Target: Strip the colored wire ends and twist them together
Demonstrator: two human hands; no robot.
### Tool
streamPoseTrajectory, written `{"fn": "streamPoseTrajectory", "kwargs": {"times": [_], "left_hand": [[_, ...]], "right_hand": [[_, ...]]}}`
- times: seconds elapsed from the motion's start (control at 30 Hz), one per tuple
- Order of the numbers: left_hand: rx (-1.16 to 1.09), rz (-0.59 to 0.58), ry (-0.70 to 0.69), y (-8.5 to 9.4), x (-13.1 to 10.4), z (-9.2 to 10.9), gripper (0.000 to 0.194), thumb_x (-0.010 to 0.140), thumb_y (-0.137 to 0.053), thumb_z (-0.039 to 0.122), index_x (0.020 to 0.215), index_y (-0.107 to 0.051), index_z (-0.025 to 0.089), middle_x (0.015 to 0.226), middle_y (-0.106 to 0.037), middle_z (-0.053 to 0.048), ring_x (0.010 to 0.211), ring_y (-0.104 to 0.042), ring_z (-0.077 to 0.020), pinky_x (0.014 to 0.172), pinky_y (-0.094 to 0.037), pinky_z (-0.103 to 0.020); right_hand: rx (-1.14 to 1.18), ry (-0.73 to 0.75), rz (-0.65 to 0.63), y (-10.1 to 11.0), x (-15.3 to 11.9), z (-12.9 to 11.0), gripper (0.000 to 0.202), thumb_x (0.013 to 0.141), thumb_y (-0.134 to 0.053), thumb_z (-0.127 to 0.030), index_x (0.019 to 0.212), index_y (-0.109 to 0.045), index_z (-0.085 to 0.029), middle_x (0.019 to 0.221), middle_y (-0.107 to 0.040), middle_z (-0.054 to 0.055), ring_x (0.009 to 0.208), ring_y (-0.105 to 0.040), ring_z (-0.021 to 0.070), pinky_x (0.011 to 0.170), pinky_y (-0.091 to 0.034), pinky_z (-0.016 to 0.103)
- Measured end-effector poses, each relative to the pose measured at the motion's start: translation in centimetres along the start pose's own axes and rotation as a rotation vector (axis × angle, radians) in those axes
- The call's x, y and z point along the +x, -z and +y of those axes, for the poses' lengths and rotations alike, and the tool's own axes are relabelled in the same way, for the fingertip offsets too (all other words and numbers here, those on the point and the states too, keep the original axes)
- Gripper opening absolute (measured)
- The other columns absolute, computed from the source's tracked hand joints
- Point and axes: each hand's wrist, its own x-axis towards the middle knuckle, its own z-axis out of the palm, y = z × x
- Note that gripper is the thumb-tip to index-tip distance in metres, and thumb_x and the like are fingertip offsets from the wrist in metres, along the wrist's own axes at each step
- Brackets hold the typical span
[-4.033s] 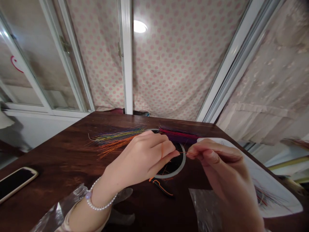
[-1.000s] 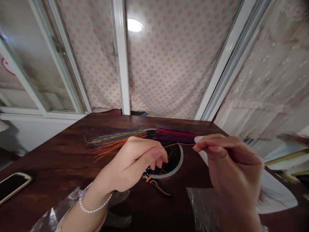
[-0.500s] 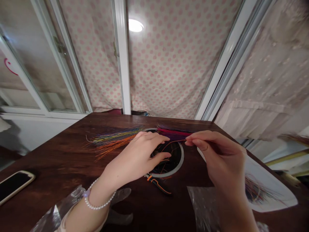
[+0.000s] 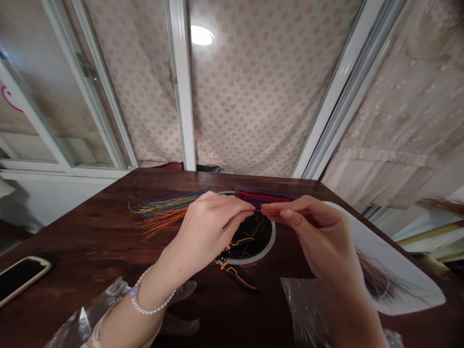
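Note:
My left hand (image 4: pixel 212 222) and my right hand (image 4: pixel 319 227) meet fingertip to fingertip over a dark round dish with a pale rim (image 4: pixel 271 246). Both are pinched closed on a thin orange wire (image 4: pixel 257 210); only a short piece shows between the fingers. Pliers with black and orange handles (image 4: pixel 239 277) lie at the dish's near edge, their jaws partly behind my left hand. Some loose wire bits rest inside the dish. Bundles of orange wires (image 4: pixel 165 222) and red wires (image 4: pixel 264 196) lie behind my hands.
A white sheet or tray (image 4: pixel 406 304) on the right holds a bundle of mixed-colour wires (image 4: pixel 380 280). Clear plastic bags (image 4: pixel 304 304) lie near the front. A phone (image 4: pixel 23 278) sits at the left of the dark wooden table (image 4: pixel 90 241). Curtained windows stand behind.
My left fingers have closed from an open pose onto the wire. My right hand has moved left, so the fingertips of both hands are now close together.

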Motion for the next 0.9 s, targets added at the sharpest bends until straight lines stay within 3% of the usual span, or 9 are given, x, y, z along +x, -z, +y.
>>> {"fn": "streamPoseTrajectory", "kwargs": {"times": [0.17,0.33,0.43,0.63,0.9], "left_hand": [[0.000,0.045,-0.024,-0.09,-0.05,0.12,0.013,0.095,-0.058,0.014,0.092,-0.070,0.016,0.082,-0.078,0.000,0.070,-0.072,-0.0140,0.068,-0.046,-0.027],[0.022,0.049,-0.049,-0.03,-0.16,0.09,0.015,0.096,-0.056,0.014,0.092,-0.070,0.017,0.079,-0.077,0.000,0.067,-0.069,-0.0134,0.069,-0.046,-0.027],[0.042,0.032,-0.057,0.08,-0.21,-0.09,0.017,0.097,-0.055,0.014,0.092,-0.071,0.017,0.078,-0.077,0.000,0.066,-0.069,-0.0137,0.068,-0.045,-0.028],[-0.008,-0.128,-0.011,0.02,-0.21,-0.31,0.018,0.099,-0.055,0.020,0.093,-0.072,0.018,0.086,-0.079,0.000,0.072,-0.072,-0.0140,0.072,-0.047,-0.028],[-0.213,-0.097,0.040,0.59,0.17,-0.07,0.018,0.095,-0.060,0.014,0.084,-0.074,0.020,0.082,-0.079,0.003,0.071,-0.073,-0.0124,0.073,-0.050,-0.026]], "right_hand": [[0.326,-0.180,-0.077,0.17,0.09,0.23,0.011,0.083,-0.079,-0.029,0.076,-0.075,-0.021,0.085,-0.081,0.003,0.083,-0.078,0.0156,0.072,-0.064,0.021],[0.460,-0.222,-0.157,0.06,0.08,0.19,0.010,0.084,-0.078,-0.028,0.077,-0.074,-0.022,0.088,-0.081,0.002,0.085,-0.078,0.0147,0.075,-0.063,0.021],[0.412,-0.195,-0.137,-0.11,-0.05,0.12,0.011,0.083,-0.078,-0.029,0.077,-0.075,-0.022,0.087,-0.081,0.003,0.084,-0.078,0.0155,0.075,-0.063,0.023],[0.230,-0.121,-0.058,0.04,-0.07,0.26,0.010,0.081,-0.080,-0.033,0.077,-0.079,-0.024,0.083,-0.081,0.001,0.077,-0.076,0.0130,0.073,-0.062,0.020],[0.230,-0.108,-0.001,0.30,-0.03,0.40,0.009,0.077,-0.083,-0.033,0.075,-0.080,-0.025,0.079,-0.080,0.002,0.074,-0.076,0.0157,0.071,-0.062,0.024]]}}
